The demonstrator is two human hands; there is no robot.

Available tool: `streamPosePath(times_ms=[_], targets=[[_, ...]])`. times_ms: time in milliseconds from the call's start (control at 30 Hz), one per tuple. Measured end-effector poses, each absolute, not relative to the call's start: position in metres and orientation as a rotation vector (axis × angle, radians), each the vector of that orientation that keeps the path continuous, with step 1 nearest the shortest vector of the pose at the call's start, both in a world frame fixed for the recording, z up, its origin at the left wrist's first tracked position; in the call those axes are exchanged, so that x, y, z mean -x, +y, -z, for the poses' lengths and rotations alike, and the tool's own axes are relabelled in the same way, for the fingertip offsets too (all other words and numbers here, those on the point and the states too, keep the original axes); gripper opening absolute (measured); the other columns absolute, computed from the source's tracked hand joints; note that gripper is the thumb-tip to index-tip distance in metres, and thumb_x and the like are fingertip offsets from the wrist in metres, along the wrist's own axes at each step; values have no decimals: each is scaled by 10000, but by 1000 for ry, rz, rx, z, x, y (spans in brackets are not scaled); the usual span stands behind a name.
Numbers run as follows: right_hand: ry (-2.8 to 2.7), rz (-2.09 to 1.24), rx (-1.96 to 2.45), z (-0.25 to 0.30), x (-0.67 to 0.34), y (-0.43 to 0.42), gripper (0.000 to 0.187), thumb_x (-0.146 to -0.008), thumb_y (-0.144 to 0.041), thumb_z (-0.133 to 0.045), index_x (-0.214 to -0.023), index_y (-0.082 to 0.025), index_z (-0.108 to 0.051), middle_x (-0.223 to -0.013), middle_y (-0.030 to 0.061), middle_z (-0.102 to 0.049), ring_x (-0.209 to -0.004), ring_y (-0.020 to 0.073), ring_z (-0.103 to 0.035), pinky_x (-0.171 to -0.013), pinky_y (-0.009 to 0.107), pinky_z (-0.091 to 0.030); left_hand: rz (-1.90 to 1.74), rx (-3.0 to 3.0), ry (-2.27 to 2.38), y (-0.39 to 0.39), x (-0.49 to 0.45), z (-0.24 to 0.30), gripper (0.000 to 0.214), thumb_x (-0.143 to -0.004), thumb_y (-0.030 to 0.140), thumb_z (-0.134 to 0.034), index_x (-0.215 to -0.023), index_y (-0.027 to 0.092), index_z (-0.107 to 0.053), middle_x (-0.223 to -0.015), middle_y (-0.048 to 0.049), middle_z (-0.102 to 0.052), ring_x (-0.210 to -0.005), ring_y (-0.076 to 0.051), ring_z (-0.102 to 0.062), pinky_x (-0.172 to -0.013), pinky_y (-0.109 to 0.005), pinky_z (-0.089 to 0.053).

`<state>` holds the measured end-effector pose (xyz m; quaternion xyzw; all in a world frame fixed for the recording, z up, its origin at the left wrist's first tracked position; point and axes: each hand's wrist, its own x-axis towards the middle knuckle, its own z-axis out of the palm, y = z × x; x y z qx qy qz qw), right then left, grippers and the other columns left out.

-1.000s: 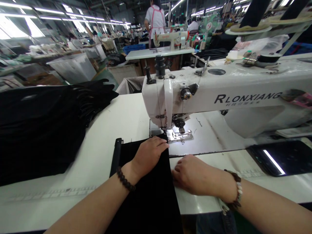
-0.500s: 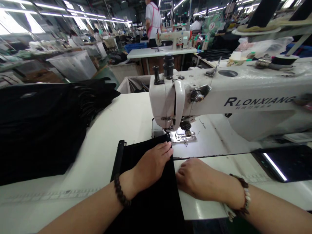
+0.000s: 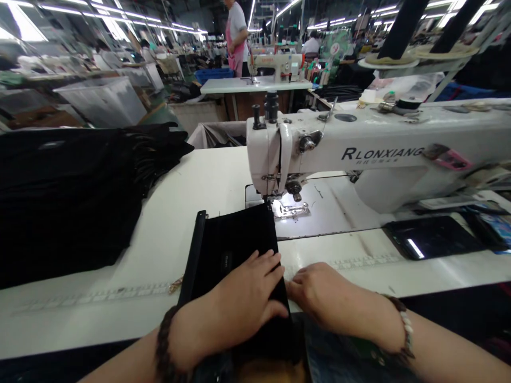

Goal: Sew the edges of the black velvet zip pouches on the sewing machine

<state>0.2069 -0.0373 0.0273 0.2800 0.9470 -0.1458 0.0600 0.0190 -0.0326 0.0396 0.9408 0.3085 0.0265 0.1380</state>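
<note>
Black fabric panel (image 3: 235,242): flat on white table (image 3: 191,181), long axis running away from viewer. Far end at needle of sewing machine (image 3: 271,154); near end draped over table edge. Thick band (image 3: 194,250) along left side (small tag (image 3: 227,260) mid-panel).

This is a garment factory floor. An industrial sewing machine (image 3: 359,154) stands on a white worktable (image 3: 191,181), with black cloth (image 3: 235,239) at its needle and a stack (image 3: 67,197) of black pieces beside it. Behind, a second machine (image 3: 275,64) sits on another table (image 3: 239,85). A person (image 3: 236,32) in an apron stands by it, and strip lights (image 3: 120,15) run overhead in long rows.
</note>
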Motion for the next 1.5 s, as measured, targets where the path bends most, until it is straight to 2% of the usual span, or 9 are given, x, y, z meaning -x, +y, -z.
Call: streamPosePath(times_ms=[67, 100, 200, 267, 333, 433, 633, 900, 1500], targets=[[2869, 575, -931, -28, -210, -61, 118, -800, -118, -455, -880, -153, -534, -674, 29, -616, -555, 141, -501, -520, 278, -278, -39, -2746, 892, -61, -12, -36, 662, -692, 430, -679, -1196, 55, -471, -1278, -207, -449, -1180, -347, -416, -929, -512, -406], [2862, 661, -991, -28, -212, -73, 130, -829, -143, -430, -910, -162, -531, -686, 24, -614, -571, 141, -501, -535, 276, -292, -65, -2784, 880, -72, -8, -32, 640, -694, 383, -685, -1197, 53, -468, -1281, -213, -442, -1172, -355, -422, -911, -518, -420], [2790, 1015, -1183, -23, -217, -102, 170, -887, -208, -377, -903, -195, -546, -720, 6, -605, -616, 120, -505, -574, 247, -325, -328, -2837, 902, -92, 5, -17, 382, -791, 112, -489, -1169, 62, -489, -1244, -180, -495, -1154, -285, -464, -900, -425, -462], [2673, 1233, -1363, -17, -219, -113, 216, -892, -243, -382, -769, -186, -551, -664, -9, -573, -587, 100, -484, -559, 225, -321, -536, -2731, 980, -94, 14, -16, 415, -799, 40, -363, -1197, 95, -470, -1240, -128, -515, -1154, -209, -475, -921, -340, -458], [2519, 1428, -1553, -9, -218, -118, 302, -893, -292, -386, -651, -167, -516, -596, -20, -525, -543, 86, -453, -526, 217, -305, -704, -2567, 1074, -92, 19, -26, 409, -832, 77, -354, -1225, 141, -449, -1233, -76, -529, -1134, -159, -495, -937, -283, -442], [2379, 1762, -1702, 5, -212, -120, 335, -891, -348, -382, -660, -152, -526, -628, -12, -528, -584, 92, -471, -542, 213, -321, -891, -2394, 1172, -88, 19, -48, 330, -860, 151, -426, -1181, 167, -496, -1177, -49, -570, -1063, -135, -548, -921, -235, -451], [1758, 2588, -1738, 27, -195, -122, 389, -764, -487, -525, -671, -114, -586, -605, 27, -583, -517, 94, -491, -513, 212, -366, -918, -2508, 914, -94, -2, -44, 312, -822, 45, -403, -1063, 128, -582, -1074, -78, -627, -1019, -140, -573, -888, -256, -483], [1870, 2580, -1659, 13, -196, -120, 389, -737, -466, -579, -564, -117, -588, -520, 2, -555, -474, 78, -444, -482, 196, -340, -738, -2647, 751, -98, -7, -4, 291, -860, 72, -355, -1046, 77, -579, -1060, -127, -631, -1028, -183, -575, -872, -324, -501], [1662, 2790, -1479, 10, -202, -118, 380, -722, -457, -614, -577, -107, -592, -541, 1, -569, -492, 70, -473, -525, 203, -368, -643, -2735, 718, -100, -5, -7, 260, -872, 102, -376, -1016, 80, -591, -1059, -143, -621, -1058, -243, -548, -858, -403, -506]])
